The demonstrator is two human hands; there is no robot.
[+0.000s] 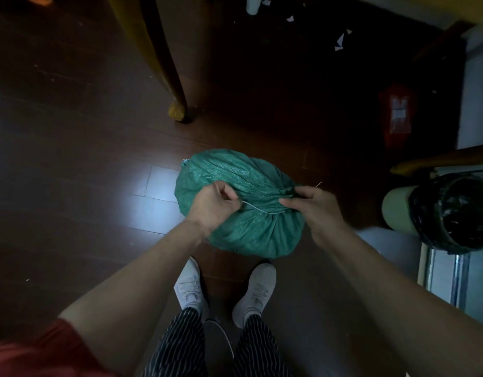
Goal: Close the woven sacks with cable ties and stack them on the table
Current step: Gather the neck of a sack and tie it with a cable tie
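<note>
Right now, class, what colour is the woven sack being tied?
The sack is green, seen in the head view.

Sack: bulging green woven sack point(235, 180) on the dark wooden plank floor point(72, 159), just beyond white shoes point(191, 284).
Left hand: left hand point(213, 205) curled, pinching a thin white cable tie point(258, 208).
Right hand: right hand point(313, 205) grips the bunched sack neck, where the tie ends.
Surroundings: yellow wooden table leg point(169, 72) far left; pale round bin with a black liner point(395, 210) at right.
</note>
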